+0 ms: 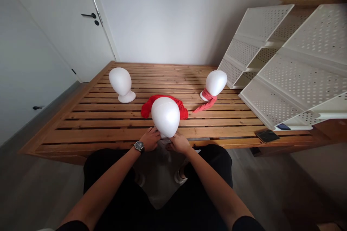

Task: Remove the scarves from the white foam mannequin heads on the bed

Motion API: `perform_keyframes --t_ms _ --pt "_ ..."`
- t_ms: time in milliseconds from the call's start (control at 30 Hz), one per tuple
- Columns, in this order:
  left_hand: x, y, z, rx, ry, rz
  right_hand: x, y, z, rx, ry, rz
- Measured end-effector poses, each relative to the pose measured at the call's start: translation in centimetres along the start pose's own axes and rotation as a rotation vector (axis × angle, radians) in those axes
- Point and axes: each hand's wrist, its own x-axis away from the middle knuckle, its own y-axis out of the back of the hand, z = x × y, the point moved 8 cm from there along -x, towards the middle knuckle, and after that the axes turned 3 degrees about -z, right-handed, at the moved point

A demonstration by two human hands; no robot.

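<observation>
A: So, where are the hands at this moment?

B: Both are at the base of the nearest foam head (165, 116), at the front edge of the wooden slatted surface (103, 122). The left hand (150, 139), with a wristwatch (139, 146) on its wrist, is at the left of the base. The right hand (179, 143) is at the right of it.

A: Are the fingers clenched?

B: They are curled in around the bottom of the head, and they seem to pinch a bit of pale material (164, 142) between the two hands. The head hides the fingertips, so I cannot tell how firm the grip is.

A: And the red thing?

B: A red cloth (146, 108) lies on the slats just behind that head; it shows on both sides of it. The head stands upright.

A: What else is there?

B: A second foam head (120, 83) stands farther back on the left, bare. A third foam head (215, 83) is at the back right, tilted, with a red scarf (207, 101) tied around its neck; the end of the scarf rests on the slats. At the right, white perforated panels (287, 79) lean over the surface, and a dark phone (268, 135) lies near the front edge.
</observation>
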Motion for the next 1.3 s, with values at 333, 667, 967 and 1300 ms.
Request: perform_keyframes --t_ms 333,667,967,1300 --pt "-0.7 0.1 0.9 0.075 -0.070 0.081 -0.7 0.8 -3.7 -0.255 -0.110 -0.128" --pt "0.6 -1.4 2.9 -0.007 -0.015 0.110 0.5 0.5 -9.4 -0.632 -0.440 -0.451" --pt "2.1 -1.5 4.7 -0.102 0.005 0.085 1.5 -0.4 -11.6 -0.681 -0.596 -0.444" --pt "2.3 -1.2 4.2 -0.161 0.044 -0.037 6.9 2.0 -3.2 -0.248 -0.516 -0.342"
